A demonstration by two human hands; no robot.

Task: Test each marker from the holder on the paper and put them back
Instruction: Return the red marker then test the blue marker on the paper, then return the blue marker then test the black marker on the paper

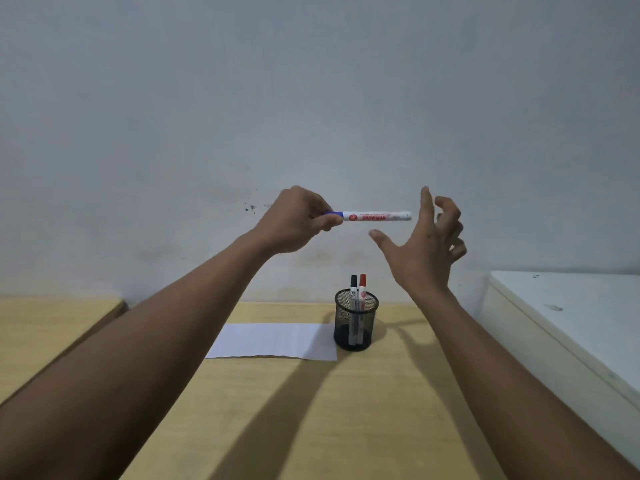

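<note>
A white marker with a blue cap (375, 216) is held level in the air, high above the desk. My left hand (298, 221) grips it at the blue cap end. Just past the marker's other end, my right hand (427, 242) is spread with fingers apart, holding nothing and not touching the marker. Below stands a black mesh holder (356, 336) on the desk, with a black-capped marker (353, 289) and a red-capped marker (362, 289) upright in it. A white sheet of paper (273, 341) lies flat to the left of the holder, its right edge next to it.
The light wooden desk (363, 410) reaches to a grey wall. A white cabinet top (571, 317) borders the desk on the right. A second wooden surface (45, 327) lies at the left, apart from the desk.
</note>
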